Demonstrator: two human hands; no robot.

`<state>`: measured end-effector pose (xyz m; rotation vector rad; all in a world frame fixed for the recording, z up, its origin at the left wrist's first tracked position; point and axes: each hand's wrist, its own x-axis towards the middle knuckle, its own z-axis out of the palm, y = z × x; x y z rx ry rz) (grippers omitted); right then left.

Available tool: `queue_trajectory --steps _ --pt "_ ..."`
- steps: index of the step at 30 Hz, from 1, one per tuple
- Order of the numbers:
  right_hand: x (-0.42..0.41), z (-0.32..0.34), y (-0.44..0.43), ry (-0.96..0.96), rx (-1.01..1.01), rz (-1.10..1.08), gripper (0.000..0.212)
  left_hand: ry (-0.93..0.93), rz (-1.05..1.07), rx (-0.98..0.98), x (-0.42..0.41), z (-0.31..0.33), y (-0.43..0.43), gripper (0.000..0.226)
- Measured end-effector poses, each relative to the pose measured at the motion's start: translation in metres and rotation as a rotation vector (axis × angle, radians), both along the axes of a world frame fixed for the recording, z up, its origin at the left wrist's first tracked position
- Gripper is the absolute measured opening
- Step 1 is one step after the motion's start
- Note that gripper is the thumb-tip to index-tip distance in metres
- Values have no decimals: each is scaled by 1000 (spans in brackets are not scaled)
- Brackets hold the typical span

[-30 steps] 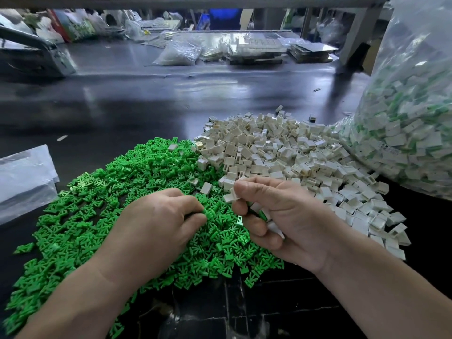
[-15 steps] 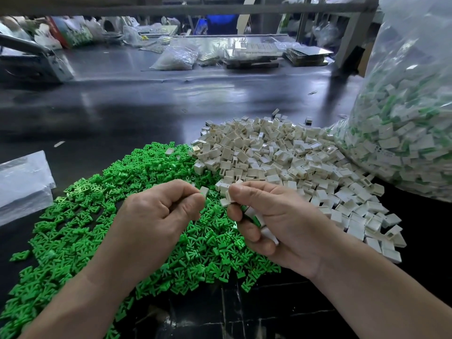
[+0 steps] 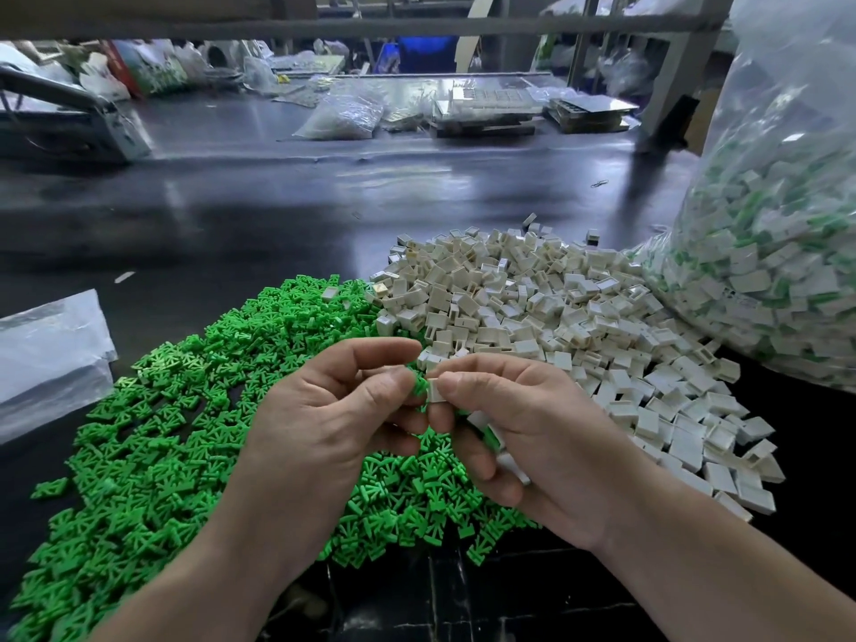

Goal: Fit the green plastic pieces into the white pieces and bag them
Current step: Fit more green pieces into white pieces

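Two bare hands raised together over a dark worktop: left hand pinching a green piece between thumb and forefinger, right hand gripping a white piece at its fingers, more white pieces tucked in its palm. Green and white touching at the fingertips. Below, green pile on the left, white pile just beside it on the right. Filled clear bag at far right; flat plastic bag at left edge.
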<state>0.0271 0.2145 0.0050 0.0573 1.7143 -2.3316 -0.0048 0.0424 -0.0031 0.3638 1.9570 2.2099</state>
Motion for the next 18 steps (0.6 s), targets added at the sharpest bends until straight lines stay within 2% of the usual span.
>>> queue_trajectory --steps 4,13,16,18 --pt "0 -3 -3 89 60 -7 15 85 48 -56 3 3 1 12" --pt "-1 -7 0 221 237 -55 11 203 76 -160 8 6 2 6" --pt "-1 -8 1 224 226 -61 11 179 64 -131 8 7 2 8" --pt "-1 -7 0 190 185 -57 13 87 26 -35 7 7 1 15"
